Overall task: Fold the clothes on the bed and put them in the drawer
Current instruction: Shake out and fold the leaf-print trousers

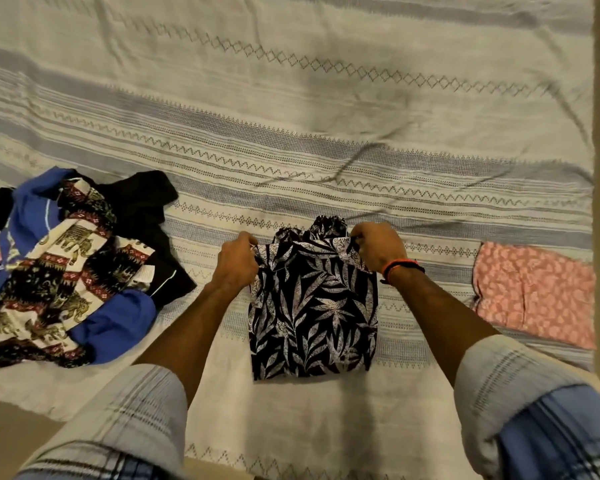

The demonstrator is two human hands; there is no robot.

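A dark garment with a white leaf print (pixel 312 306) lies partly folded on the bed in front of me. My left hand (pixel 238 261) pinches its far left corner and my right hand (pixel 378 247) pinches its far right corner, both lifting the far edge a little. To the right lies a folded pink floral garment (pixel 534 292). At the left sits an unfolded heap: an elephant-print cloth (pixel 59 278), a blue garment (pixel 118 323) and a black garment (pixel 146 209).
A pale striped bedspread (pixel 326 133) covers the whole bed. The bed's right edge (pixel 594 202) runs down the right side, and its near edge shows at the bottom left. No drawer is in view.
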